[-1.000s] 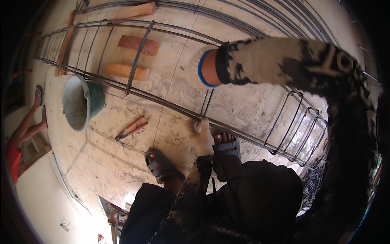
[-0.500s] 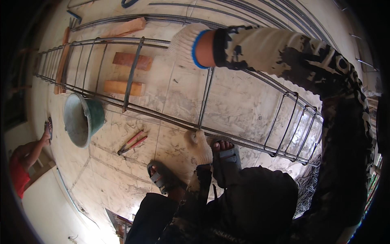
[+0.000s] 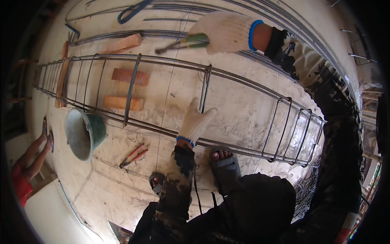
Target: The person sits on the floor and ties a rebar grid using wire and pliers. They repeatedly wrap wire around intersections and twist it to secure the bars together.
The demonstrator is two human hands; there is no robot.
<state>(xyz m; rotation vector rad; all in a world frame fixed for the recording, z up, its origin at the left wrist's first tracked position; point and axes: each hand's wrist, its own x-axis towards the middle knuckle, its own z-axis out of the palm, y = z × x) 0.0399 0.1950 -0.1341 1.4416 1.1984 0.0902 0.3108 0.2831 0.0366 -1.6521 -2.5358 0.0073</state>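
A long cage of steel reinforcing bars (image 3: 160,129) lies across the floor, with square stirrups around its bars. My left hand (image 3: 195,124), in a pale knitted glove, reaches over the near bars with thumb and fingers apart. Its fingers are beside a stirrup (image 3: 206,83) at the middle of the cage; whether they touch it I cannot tell. Beyond the far bars, my gloved right hand (image 3: 225,32) is closed around green-handled pincers (image 3: 195,39), their dark head pointing left. Part of the handles is hidden by the glove.
Red-handled pincers (image 3: 134,156) lie on the floor near a tilted green bucket (image 3: 95,130). Wood blocks (image 3: 124,103) sit under the cage. Loose steel bars (image 3: 170,7) run along the far side. A heap of wire (image 3: 304,191) is at right. Another person's legs (image 3: 34,154) show at left.
My right hand has moved off the cage's far bars, up and to the right, and the green-handled pincers now show in it. My left hand has moved forward from the near bars into the cage.
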